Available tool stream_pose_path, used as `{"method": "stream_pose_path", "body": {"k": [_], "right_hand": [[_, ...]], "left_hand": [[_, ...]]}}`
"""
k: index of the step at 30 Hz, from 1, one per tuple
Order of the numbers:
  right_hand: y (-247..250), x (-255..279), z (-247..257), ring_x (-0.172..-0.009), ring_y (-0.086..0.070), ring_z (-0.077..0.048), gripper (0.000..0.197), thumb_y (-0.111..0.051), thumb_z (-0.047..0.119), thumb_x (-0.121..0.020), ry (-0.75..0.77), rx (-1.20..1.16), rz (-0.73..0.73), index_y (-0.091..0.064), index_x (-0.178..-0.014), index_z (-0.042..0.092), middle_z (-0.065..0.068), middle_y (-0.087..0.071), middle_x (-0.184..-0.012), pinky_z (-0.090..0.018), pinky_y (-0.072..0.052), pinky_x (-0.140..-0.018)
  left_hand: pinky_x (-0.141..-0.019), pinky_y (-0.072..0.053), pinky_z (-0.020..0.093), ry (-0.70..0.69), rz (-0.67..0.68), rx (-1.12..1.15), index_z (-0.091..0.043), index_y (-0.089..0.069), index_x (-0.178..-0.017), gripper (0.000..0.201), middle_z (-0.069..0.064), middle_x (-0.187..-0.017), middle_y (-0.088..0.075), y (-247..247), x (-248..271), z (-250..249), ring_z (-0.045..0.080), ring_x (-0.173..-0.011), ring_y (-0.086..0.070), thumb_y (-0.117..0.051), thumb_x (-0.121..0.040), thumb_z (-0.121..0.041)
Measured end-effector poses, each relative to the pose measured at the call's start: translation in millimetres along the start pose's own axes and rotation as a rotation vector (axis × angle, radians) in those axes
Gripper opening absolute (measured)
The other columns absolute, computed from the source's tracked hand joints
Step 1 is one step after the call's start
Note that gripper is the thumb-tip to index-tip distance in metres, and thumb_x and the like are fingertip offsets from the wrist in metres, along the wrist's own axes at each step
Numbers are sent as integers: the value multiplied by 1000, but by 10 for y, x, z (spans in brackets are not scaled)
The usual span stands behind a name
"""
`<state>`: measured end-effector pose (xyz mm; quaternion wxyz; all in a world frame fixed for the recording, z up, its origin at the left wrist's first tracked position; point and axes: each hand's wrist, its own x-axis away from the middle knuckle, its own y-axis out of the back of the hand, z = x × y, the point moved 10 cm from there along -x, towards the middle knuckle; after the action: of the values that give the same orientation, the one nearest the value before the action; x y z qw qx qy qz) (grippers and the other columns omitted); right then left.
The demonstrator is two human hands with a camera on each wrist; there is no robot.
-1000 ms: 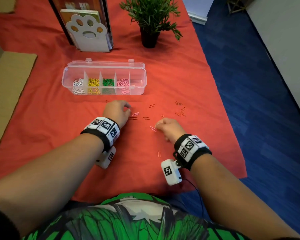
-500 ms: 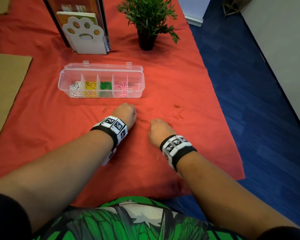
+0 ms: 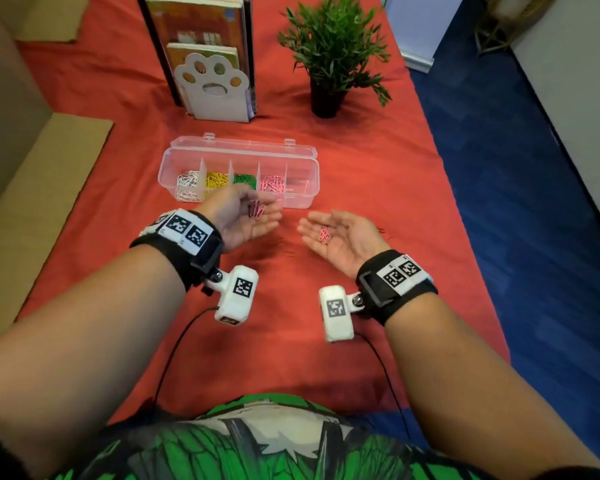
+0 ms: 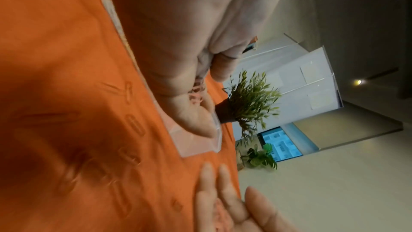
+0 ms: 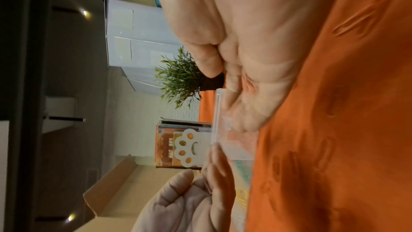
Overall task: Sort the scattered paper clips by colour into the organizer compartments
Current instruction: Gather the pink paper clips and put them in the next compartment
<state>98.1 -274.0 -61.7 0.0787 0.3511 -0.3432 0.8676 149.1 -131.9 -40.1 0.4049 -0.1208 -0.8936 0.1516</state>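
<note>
The clear plastic organizer (image 3: 302,195) lies open on the red tablecloth (image 3: 378,174), and everything else is placed from it. Its compartments hold, from its left end, white clips (image 3: 187,183), yellow clips (image 3: 216,179), green clips (image 3: 245,179) and pink clips (image 3: 273,183); the compartment at its right end looks nearly bare. Just in front of the organizer, the left hand (image 3: 245,220) is turned palm up with relaxed, lightly bent fingers cupping a small bunch of pink clips (image 3: 256,208). To the right of that hand and a little nearer the person, the right hand (image 3: 340,239) lies open, palm up, with a few pink clips (image 3: 324,234) resting on it. Red clips (image 4: 133,124) lie scattered on the cloth in front of the organizer. Behind it stand a book holder with a white paw-shaped front (image 3: 211,88) and a potted plant (image 3: 329,53). No writing can be read; the wristbands (image 3: 184,232) carry only black-and-white square codes.
</note>
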Motion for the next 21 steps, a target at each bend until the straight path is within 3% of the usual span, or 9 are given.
{"method": "stream_pose_path", "body": {"k": [3, 6, 8, 10, 12, 14, 17, 19, 21], "right_hand": [[-152, 12, 96, -101, -60, -32, 36, -28, 16, -98, -3, -21, 44, -56, -105, -7, -24, -60, -109, -39, -49, -91], [-236, 47, 197, -101, -60, -36, 30, -27, 2, -96, 19, -50, 52, -52, -107, -13, -28, -58, -109, -38, -53, -86], [-222, 34, 271, -101, -60, -39, 29, -26, -8, -92, 61, -53, 19, -51, -105, -15, -31, -55, -111, -39, -55, -84], [-158, 7, 355, -99, -62, -37, 30, -24, -14, -89, 128, 40, -57, -53, -101, -13, -32, -54, -112, -35, -57, -82], [-124, -15, 447, -92, -65, -31, 32, -25, -17, -88, 205, 238, -144, -54, -95, -7, -29, -56, -111, -28, -59, -77], [-152, -37, 547, -82, -66, -24, 35, -26, -19, -86, 268, 436, -220, -55, -86, 1, -21, -60, -99, -20, -58, -69], [-367, -106, 730, -72, -63, -16, 34, -29, -19, -85, 379, 651, -270, -56, -85, 3, -9, -59, -86, -16, -55, -64], [-609, -141, 827, -76, -64, -18, 32, -32, -16, -86, 484, 766, -274, -58, -98, -1, -6, -60, -84, -20, -55, -71], [-878, -164, 871, -92, -64, -24, 32, -34, -8, -90, 582, 905, -251, -59, -109, -2, -13, -64, -100, -29, -53, -88]], "left_hand": [[-72, -54, 31, -14, -2, -2, -4, -55, -97, 29, 13, -97, -62, -23, -41, -241, 22, -86, -62, -31, -90, -18], [-77, -50, 31, -35, -10, -35, -9, -48, -87, 18, 9, -93, -53, -89, -105, -455, 21, -90, -54, -34, -87, -19], [-81, -46, 31, -56, -28, -62, -13, -43, -80, 11, 5, -81, -44, -122, -152, -569, 20, -80, -47, -37, -85, -20], [-73, -38, 27, -74, -38, -75, -16, -40, -71, 11, 1, -68, -32, -133, -184, -633, 15, -62, -36, -40, -81, -19], [-59, -31, 23, -100, -50, -84, -18, -37, -66, 15, -2, -64, -24, -101, -215, -662, 13, -55, -24, -41, -79, -15], [-54, -29, 21, -174, -126, -125, -20, -39, -66, 18, -4, -62, -30, 2, -212, -722, 11, -55, -27, -44, -81, -12], [-61, -41, 23, -320, -325, -333, -18, -55, -79, 12, -2, -78, -57, 268, -51, -778, 10, -67, -49, -50, -87, -11], [-71, -48, 30, -419, -388, -535, -18, -63, -91, 13, 3, -87, -64, 425, 86, -744, 15, -77, -56, -55, -85, -10], [-79, -48, 29, -476, -420, -781, -14, -68, -98, 18, 8, -92, -67, 556, 246, -641, 16, -79, -57, -58, -83, -8]]}}
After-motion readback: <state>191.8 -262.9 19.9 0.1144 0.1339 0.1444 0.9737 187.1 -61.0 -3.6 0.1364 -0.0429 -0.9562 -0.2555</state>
